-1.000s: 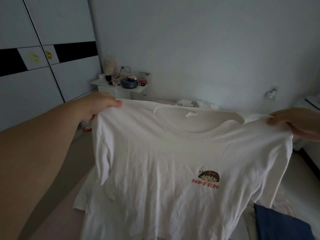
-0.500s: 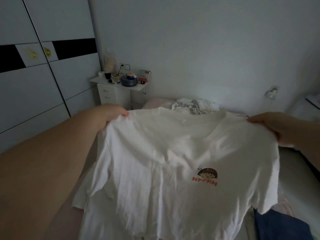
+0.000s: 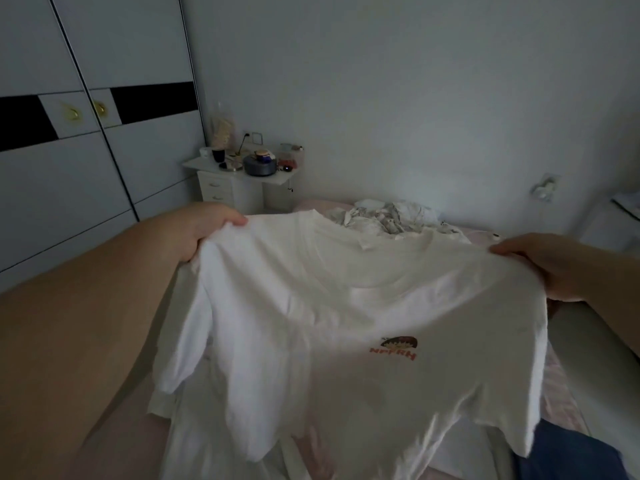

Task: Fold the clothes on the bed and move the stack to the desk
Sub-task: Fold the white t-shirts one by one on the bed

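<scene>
I am early in the job, as far as I can judge. My left hand [image 3: 204,230] pinches one shoulder of the white T-shirt [image 3: 346,323] and my right hand [image 3: 550,268] pinches the other, so it hangs spread out above the bed [image 3: 104,441], print side toward me and not yet folded. I see no folded stack anywhere. More white cloth [image 3: 221,455] lies flat under the shirt, a crumpled pile of clothes [image 3: 384,218] waits near the far wall, and a blue garment [image 3: 568,452] lies at my lower right; all of that appears left to fold, then carry.

The bed has a pale pink sheet. The room is dim, with a sliding wardrobe [image 3: 69,168] on the left and a small white tabletop [image 3: 277,178] cluttered with cups and a round tin in the corner. Whether that is the desk I cannot tell.
</scene>
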